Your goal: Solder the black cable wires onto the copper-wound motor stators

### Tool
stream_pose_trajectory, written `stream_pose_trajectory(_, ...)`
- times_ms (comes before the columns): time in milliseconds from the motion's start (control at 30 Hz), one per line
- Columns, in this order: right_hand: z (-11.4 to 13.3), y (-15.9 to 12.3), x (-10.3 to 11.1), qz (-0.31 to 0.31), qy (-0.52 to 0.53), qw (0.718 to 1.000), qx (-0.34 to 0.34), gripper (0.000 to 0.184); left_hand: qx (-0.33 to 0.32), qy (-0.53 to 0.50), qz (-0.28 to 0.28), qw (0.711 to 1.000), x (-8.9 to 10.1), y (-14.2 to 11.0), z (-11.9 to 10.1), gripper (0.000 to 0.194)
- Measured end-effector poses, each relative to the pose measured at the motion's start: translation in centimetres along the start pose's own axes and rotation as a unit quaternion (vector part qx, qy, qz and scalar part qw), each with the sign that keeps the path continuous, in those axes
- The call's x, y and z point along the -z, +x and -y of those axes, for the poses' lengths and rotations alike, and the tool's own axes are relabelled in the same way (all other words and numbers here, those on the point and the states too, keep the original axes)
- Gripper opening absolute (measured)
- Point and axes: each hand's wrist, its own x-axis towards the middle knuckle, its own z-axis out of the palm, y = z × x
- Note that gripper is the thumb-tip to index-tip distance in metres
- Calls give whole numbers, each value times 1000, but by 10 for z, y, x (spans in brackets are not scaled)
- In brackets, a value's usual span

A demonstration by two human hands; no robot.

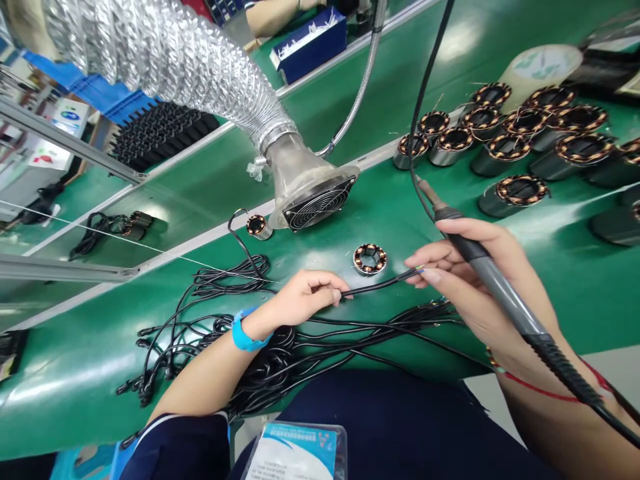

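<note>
My left hand (306, 297) pinches a thin black cable (376, 285) just above a heap of black cables (280, 347) on the green bench. My right hand (470, 280) holds the other end of that cable between its fingertips, where coloured wire ends show. A grey soldering iron (493, 277) rests in the same hand, its cord running up and away. A small copper-wound stator (370, 259) lies on the mat just beyond the cable. A blue band sits on my left wrist.
A silver fume duct with a fan grille (315, 193) stands behind the work spot, another small stator (259, 226) beside it. Several wound stators (520, 143) crowd the back right. Someone's arm and a blue box (310, 43) are across the bench.
</note>
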Motion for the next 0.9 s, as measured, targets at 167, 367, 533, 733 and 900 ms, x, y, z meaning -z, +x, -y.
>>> stream_pose_trajectory(167, -3, 0, 0, -1, 13, 1000, 1, 36, 11, -39, 20, 999, -3, 3, 1, 32)
stream_pose_trajectory(367, -14, -3, -15, 67, -45, 997, 4, 35, -51, -152, -23, 987, -13, 6, -4, 48)
stream_pose_trajectory(533, -12, -4, -30, 87, -85, 990, 67, 45, -45, -107, -22, 993, -19, 0, -13, 43)
stream_pose_trajectory(733, -9, -5, -35, 74, -121, 984, 106, 51, -53, -85, -19, 995, -20, -3, -15, 34)
stream_pose_trajectory(900, -10, -6, -36, 77, -132, 979, 136, 57, -31, -80, -31, 996, -22, -2, -15, 26)
